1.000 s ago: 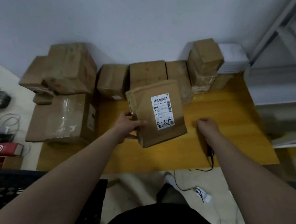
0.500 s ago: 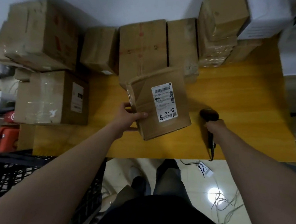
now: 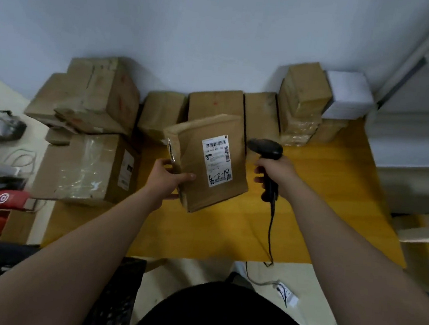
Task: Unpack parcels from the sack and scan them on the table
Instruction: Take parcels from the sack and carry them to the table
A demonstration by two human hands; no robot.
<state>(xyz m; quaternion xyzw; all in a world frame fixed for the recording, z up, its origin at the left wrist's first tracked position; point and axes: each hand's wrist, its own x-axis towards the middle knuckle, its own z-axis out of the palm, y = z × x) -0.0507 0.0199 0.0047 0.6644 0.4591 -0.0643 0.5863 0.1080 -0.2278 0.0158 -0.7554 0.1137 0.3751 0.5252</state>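
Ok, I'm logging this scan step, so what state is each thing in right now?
parcel: held tilted, label side facing up.
label: uncovered, barcode showing.
scanner: held by its handle, head beside the parcel's right edge.
cable: trails from the scanner over the table front edge.
left hand: grips the parcel's left edge.
right hand: grips the scanner handle.

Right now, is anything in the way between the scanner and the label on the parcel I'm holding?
Nothing visible does. The right hand grips the barcode scanner beside the right edge of the brown parcel, with open air between its head and the white label. The left hand holds the parcel's left edge, clear of the label.
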